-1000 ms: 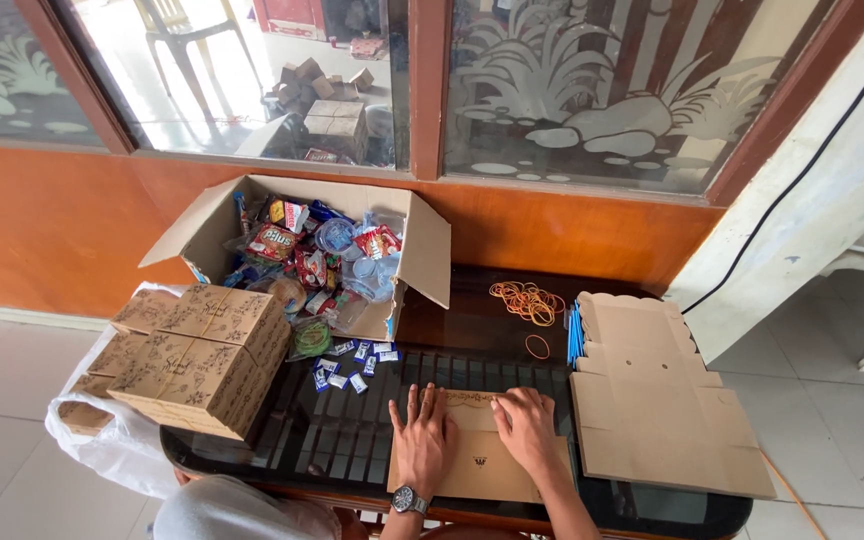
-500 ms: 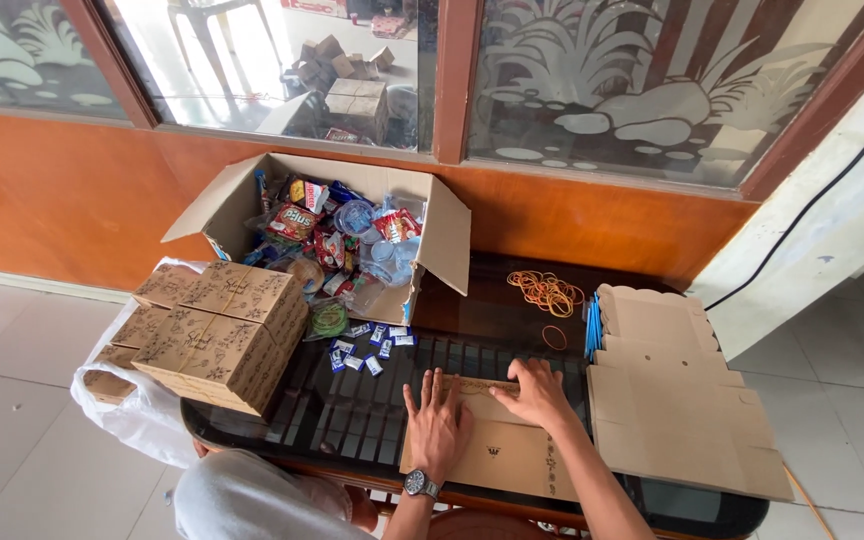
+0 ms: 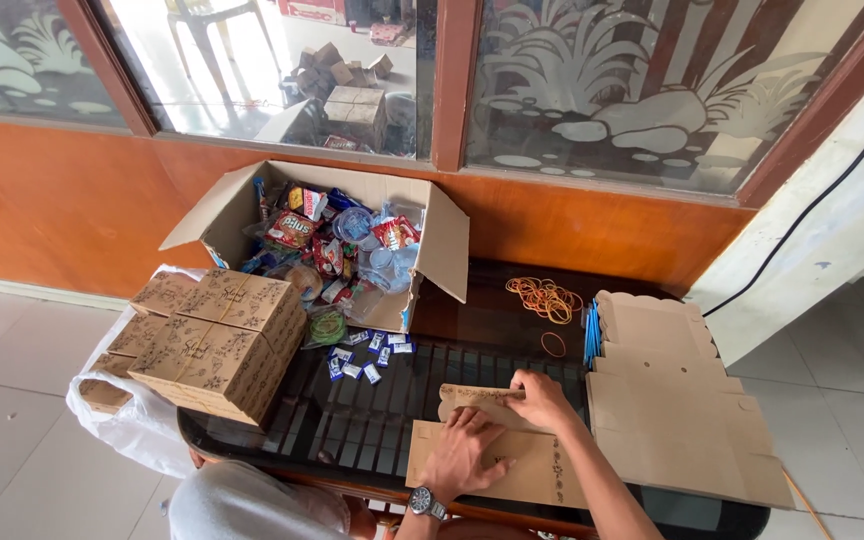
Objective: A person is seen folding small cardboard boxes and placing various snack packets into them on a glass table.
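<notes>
A flat brown cardboard box blank (image 3: 532, 470) with printed patterns lies on the dark glass table (image 3: 372, 420) in front of me. My left hand (image 3: 462, 455), with a wristwatch, presses flat on the blank's middle. My right hand (image 3: 542, 400) pinches the blank's far flap, which is folded up a little. Both hands touch the same blank.
Folded patterned boxes (image 3: 217, 345) are stacked at the table's left over a white plastic bag (image 3: 127, 425). An open carton of snack packets (image 3: 337, 245) stands at the back. Small sachets (image 3: 362, 360), rubber bands (image 3: 544, 298) and a pile of flat blanks (image 3: 672, 400) lie on the right.
My view has shifted closer and lower. My right hand moved to the blank's far flap and lifted it; my left hand stays pressed on the blank.
</notes>
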